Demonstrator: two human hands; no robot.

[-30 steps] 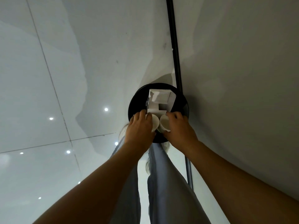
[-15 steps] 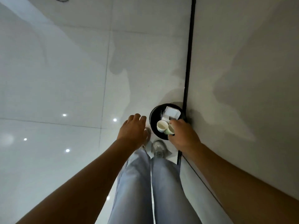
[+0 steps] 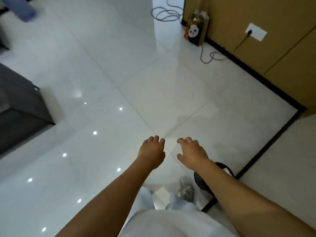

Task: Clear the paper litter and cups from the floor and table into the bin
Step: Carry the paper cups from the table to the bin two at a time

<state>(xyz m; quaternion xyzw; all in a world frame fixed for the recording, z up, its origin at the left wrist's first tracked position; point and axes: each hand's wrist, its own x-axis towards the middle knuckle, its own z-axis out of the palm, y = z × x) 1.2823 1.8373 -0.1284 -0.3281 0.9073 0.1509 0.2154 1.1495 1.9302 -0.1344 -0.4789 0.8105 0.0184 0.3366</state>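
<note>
The round black bin (image 3: pixel 199 181) stands on the floor at the lower right, beside the black skirting, and my right forearm covers most of it. A sliver of white shows at its far rim; the cups and paper inside are hidden. My left hand (image 3: pixel 151 151) and my right hand (image 3: pixel 192 153) hang over the white floor tiles, side by side, above and to the left of the bin. Both have relaxed fingers and hold nothing.
A dark grey sofa corner (image 3: pixel 22 106) juts in at the left. Tan wall panels (image 3: pixel 266 48) with a black skirting (image 3: pixel 253 74) line the right side. A grey cable (image 3: pixel 210 57) and a box with a panda face (image 3: pixel 195 30) lie at the far wall.
The camera has swung up from the bin to the room. Both hands let go of the paper cups into the bin and rose away from it, now empty.
</note>
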